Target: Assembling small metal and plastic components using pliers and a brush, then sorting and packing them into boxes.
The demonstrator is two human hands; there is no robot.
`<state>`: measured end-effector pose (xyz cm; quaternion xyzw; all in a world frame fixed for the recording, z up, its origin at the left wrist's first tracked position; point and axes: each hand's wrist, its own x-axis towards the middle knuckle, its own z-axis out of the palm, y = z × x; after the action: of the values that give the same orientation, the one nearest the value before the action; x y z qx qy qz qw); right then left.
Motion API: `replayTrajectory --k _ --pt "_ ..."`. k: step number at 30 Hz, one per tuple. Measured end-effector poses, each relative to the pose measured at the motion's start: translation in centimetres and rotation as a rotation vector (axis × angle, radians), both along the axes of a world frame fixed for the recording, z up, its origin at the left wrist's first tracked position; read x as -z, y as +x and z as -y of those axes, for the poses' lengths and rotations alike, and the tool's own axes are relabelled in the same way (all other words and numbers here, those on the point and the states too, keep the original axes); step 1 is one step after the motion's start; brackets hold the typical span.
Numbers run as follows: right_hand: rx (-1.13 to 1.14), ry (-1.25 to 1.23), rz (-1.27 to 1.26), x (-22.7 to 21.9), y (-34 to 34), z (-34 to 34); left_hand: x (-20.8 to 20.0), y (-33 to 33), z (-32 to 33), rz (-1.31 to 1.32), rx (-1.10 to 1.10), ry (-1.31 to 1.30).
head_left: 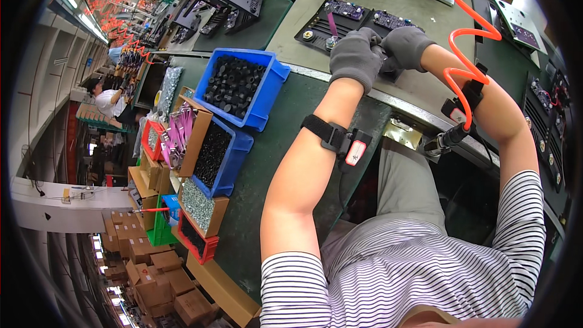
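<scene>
A black slotted panel (319,22) lies on the workbench ahead of me, bearing a circuit board (345,10) and a second circuit board (392,20). Round metal fittings, one of them a brass-coloured fitting (308,35), sit along its near left edge, with a purple strip (332,24) standing beside them. My left hand (357,56), in a grey glove, is closed over the panel's near edge. Touching or nearly touching it, my gloved right hand (407,47) is closed too. Whatever the fingers grip is hidden by the gloves.
Left of my arm stand a blue bin (265,94) of black caps, another blue bin (234,161) of small black parts, and a cardboard tray (218,215) of metal screws. An orange coiled air hose (458,33) hangs beside my right arm. Another person (109,102) works far left.
</scene>
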<state>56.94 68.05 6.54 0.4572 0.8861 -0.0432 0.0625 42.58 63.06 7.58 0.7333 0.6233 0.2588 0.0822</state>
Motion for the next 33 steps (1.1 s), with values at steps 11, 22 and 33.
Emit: replayTrajectory --k 11,22,33 --pt "-0.347 0.052 -0.283 1.6 0.5 -1.3 1.3 -0.5 -1.2 -0.015 0.024 0.063" --pt "-0.152 0.033 -0.429 1.6 0.5 -1.6 0.9 -0.7 -0.7 -0.022 -0.017 0.016" --pt "-0.071 0.016 -0.201 0.3 0.4 -1.0 0.3 -0.4 -0.5 -0.032 0.004 -0.021"
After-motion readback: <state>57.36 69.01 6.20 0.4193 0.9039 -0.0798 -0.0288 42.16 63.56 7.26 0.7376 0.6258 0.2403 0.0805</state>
